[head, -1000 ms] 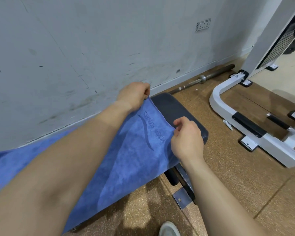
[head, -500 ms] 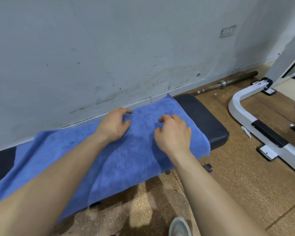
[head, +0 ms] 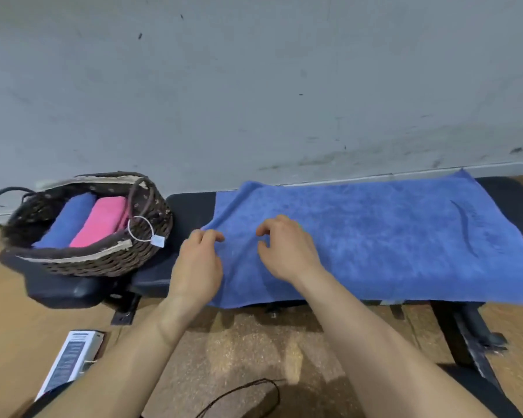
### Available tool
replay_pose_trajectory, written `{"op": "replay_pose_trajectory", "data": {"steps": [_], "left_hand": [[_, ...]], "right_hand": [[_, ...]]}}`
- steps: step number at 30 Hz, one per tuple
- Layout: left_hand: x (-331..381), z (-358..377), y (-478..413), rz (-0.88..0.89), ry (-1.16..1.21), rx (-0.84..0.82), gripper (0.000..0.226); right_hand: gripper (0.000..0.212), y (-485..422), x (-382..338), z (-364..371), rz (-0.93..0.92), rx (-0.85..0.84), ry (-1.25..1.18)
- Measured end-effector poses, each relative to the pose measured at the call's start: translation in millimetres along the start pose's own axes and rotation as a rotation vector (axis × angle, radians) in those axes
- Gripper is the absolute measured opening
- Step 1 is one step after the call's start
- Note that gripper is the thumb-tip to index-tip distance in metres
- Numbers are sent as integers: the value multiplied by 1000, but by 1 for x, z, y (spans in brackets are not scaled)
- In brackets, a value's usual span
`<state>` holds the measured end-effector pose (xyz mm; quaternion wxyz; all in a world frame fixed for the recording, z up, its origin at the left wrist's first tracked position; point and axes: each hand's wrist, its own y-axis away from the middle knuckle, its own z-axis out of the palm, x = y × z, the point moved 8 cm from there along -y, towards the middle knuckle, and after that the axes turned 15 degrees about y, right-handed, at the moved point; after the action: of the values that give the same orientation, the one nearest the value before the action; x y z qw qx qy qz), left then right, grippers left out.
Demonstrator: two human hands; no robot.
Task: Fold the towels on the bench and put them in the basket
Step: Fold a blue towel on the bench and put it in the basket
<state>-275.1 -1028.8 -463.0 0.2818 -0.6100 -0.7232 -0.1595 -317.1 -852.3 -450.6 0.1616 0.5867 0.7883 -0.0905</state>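
The blue towel (head: pixel 375 236) lies flat on the bench (head: pixel 191 206); left hand (head: pixel 198 263) at its left edge, right hand (head: pixel 287 251) on top; fingers bent; cannot tell if they pinch.

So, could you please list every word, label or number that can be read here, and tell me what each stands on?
No text can be read clearly.
On the blue towel: a dark swoosh logo with lettering beside it, too blurred to read.
On the tag hanging from the basket: too small to read.
On the white box on the floor: dark print, too blurred to read.
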Motion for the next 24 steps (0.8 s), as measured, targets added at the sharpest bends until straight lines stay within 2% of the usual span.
{"op": "replay_pose_trajectory", "data": {"steps": [4,8,10,12,18,20,22,24], "left_hand": [[-25,-13,10,-164,-180,-62,35],[-13,-20,2,-93,-184,-40,25],[5,-20,-18,10,-105,5,25],[11,-17,-54,39,-40,24,31],[-27,10,-154,-234,-171,-171,38],[-33,10,-171,-238,-147,-196,28],[-32,0,-183,-182,-117,-144,9],[-31,-11,-186,-152,-129,-82,11]], "right_hand": [[35,3,-39,23,-185,-36,81],[46,10,-55,44,-283,-101,222],[45,13,-55,48,-303,-101,267],[44,10,-57,48,-310,-90,259],[41,-2,-50,50,-321,-94,191],[39,-7,-47,51,-324,-103,166],[37,-12,-45,51,-328,-110,148],[35,-15,-43,51,-314,-110,121]]}}
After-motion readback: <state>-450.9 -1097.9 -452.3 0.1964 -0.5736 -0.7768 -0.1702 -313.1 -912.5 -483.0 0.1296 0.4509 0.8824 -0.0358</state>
